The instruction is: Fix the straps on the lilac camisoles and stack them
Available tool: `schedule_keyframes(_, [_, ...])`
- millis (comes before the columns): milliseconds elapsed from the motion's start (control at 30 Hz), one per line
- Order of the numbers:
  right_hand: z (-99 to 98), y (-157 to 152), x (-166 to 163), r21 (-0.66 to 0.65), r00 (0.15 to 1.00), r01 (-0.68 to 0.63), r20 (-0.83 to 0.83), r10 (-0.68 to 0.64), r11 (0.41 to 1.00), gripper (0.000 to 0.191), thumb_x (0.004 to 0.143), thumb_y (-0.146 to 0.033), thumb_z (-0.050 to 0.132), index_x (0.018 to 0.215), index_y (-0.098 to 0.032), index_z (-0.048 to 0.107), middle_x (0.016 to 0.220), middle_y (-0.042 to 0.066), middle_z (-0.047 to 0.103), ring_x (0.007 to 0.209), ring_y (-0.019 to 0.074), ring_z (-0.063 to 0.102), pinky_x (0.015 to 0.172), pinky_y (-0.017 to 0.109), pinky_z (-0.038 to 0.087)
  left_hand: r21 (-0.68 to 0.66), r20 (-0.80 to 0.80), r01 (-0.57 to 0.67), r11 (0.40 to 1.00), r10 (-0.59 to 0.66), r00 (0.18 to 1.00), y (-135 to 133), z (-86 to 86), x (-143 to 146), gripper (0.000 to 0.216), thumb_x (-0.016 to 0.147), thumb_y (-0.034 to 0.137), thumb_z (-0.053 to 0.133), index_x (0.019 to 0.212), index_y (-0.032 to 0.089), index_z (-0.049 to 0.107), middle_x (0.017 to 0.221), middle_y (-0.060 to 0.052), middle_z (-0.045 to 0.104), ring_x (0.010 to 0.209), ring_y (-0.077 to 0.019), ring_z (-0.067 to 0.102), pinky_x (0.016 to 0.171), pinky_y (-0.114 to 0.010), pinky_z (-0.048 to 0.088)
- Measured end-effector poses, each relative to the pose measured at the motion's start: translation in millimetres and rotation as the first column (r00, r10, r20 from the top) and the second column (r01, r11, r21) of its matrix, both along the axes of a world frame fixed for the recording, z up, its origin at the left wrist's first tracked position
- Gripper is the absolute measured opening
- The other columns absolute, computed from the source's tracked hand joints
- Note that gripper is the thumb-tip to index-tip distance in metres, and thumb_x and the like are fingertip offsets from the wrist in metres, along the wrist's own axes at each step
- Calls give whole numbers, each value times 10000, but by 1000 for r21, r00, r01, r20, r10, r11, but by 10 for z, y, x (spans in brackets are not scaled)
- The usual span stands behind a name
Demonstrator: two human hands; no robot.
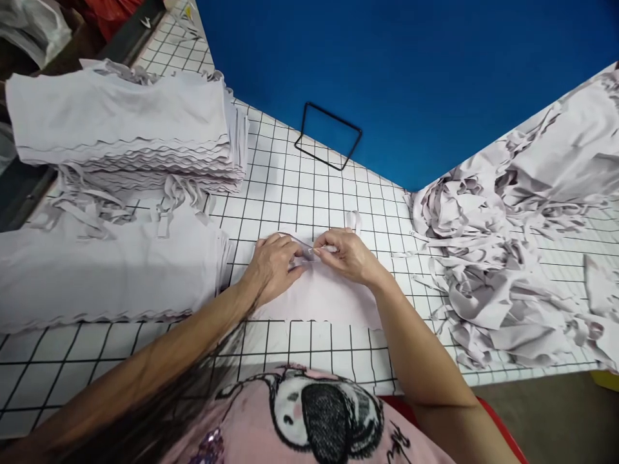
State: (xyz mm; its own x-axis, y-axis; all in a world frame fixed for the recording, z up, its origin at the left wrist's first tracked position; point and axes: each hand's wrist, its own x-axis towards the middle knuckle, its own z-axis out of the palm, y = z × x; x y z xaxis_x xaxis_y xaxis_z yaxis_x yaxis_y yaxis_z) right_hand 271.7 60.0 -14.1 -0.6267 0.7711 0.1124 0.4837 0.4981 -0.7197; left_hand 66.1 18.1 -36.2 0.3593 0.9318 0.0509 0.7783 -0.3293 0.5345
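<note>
A pale lilac-white garment piece [329,296] lies flat on the table in front of me. My left hand [275,264] rests on its upper edge, thumb and fingers closing on the fabric. Just to the right, my right hand [351,256] pinches the same edge between thumb and fingers. The two sets of fingertips nearly meet around a small fold of cloth. A narrow strap loop [354,221] sticks up behind my right hand. The exact detail between the fingertips is too small to make out.
Neat stacks of matching garment pieces, an upper stack [120,116] and a lower stack [106,270], stand on the left. A loose heap of pieces with straps [507,283] covers the right. A black wire frame [342,169] lies by a blue panel [411,77] on the grid-patterned tabletop [290,351].
</note>
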Motion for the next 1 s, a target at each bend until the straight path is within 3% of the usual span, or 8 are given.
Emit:
schedule_keyframes(167, [-86, -12, -44, -7, 996, -51, -70, 50, 999, 133, 936, -255, 557, 835, -184, 607, 764, -10, 647, 708, 125, 541, 808, 334, 372, -93, 128, 12, 996, 0, 992, 28, -28, -7, 107, 812, 298, 677, 762, 204, 668, 762, -8, 597, 890, -215, 536, 809, -377, 332])
schedule_keyframes(433, [-202, -38, -98, -4, 992, -123, -17, 123, 992, 75, 918, -220, 559, 855, -199, 594, 824, -10, 658, 776, 136, 557, 872, 356, 358, -129, 98, 12, 992, 1, 995, 25, 16, 3, 161, 827, 273, 625, 702, 172, 635, 757, -14, 588, 880, -201, 516, 835, -381, 319])
schedule_keyframes(1000, [-199, -23, -82, -9, 984, -178, 14, 178, 984, 97, 940, -237, 526, 867, -201, 580, 836, -1, 650, 806, 150, 559, 893, 368, 349, -152, 89, 28, 988, -15, 996, 51, 17, 2, 162, 820, 282, 624, 695, 178, 625, 748, -10, 599, 876, -206, 508, 839, -389, 320])
